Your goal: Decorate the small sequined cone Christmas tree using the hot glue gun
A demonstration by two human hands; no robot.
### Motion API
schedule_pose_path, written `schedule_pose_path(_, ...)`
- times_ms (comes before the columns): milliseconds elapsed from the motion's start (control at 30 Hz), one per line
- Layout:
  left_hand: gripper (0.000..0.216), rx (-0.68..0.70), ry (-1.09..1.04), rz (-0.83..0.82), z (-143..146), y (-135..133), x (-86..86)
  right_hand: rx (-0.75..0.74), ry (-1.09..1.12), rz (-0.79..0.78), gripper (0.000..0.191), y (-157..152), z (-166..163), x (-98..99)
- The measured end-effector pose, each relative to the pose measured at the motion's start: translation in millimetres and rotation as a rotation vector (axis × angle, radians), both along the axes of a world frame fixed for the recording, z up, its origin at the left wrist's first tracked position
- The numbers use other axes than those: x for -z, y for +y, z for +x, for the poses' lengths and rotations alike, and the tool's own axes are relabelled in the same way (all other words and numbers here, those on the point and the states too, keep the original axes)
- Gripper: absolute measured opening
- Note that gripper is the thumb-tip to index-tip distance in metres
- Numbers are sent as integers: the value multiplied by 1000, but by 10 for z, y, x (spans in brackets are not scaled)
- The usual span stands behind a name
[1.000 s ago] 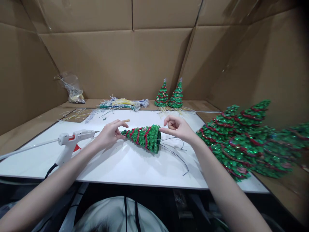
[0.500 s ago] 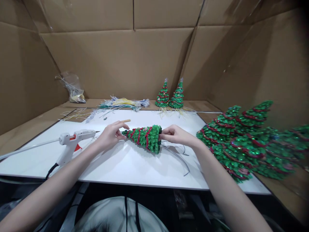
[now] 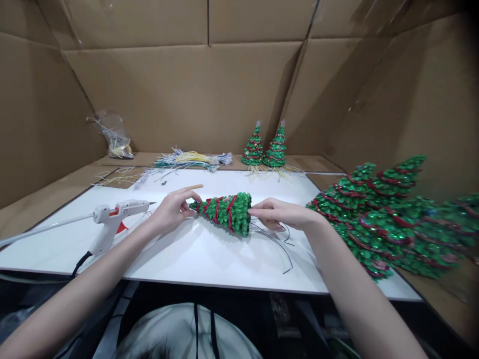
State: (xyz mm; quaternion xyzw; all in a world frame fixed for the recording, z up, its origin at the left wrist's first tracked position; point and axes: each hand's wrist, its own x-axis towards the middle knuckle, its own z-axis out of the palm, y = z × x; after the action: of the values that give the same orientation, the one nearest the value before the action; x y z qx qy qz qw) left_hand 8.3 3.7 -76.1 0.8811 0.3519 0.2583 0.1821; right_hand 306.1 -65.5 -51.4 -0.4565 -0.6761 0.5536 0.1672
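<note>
A small green Christmas tree ornament (image 3: 224, 214) with red garland lies on its side above the white board, tip to the left. My left hand (image 3: 172, 210) pinches it by the tip. A thin tan stick (image 3: 193, 187) pokes out along the top of that hand; how it is held is hidden. At the wide base, my right hand (image 3: 280, 213) has thumb and forefinger closed on the rim. Thin dark wires (image 3: 287, 257) trail from the base under the right hand. To the left lies a white hot glue gun (image 3: 105, 229) with a red trigger.
Several larger green trees (image 3: 377, 219) crowd the right side. Two small trees (image 3: 253, 147) stand at the back. A bundle of coloured wires (image 3: 190, 160) and a clear plastic bag (image 3: 119, 137) lie along the far edge. Cardboard walls (image 3: 179, 94) enclose the white board (image 3: 209, 269).
My right hand has shifted slightly right, its fingers drawn back from inside the base to the rim. The trailing wires have moved a little. The left hand keeps its grip on the tip.
</note>
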Motion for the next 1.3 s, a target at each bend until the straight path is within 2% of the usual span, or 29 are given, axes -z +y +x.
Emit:
schedule_pose_path(200,24,1,-6,-11,3,-10,-5,-8,95,-26,39,29,-3,62)
schedule_pose_path(533,22,1,-10,-8,-6,-12,6,-56,102,-36,36,18,-26,63)
schedule_pose_path(667,22,-2,-8,-11,-6,-14,7,-81,106,14,35,27,-20,75)
schedule_pose_path(1033,19,8,-17,-20,-13,-8,6,-28,145,118,36,69,-16,101)
schedule_pose_path(1300,19,27,-14,0,-14,-5,10,23,132,207,43,105,-73,196)
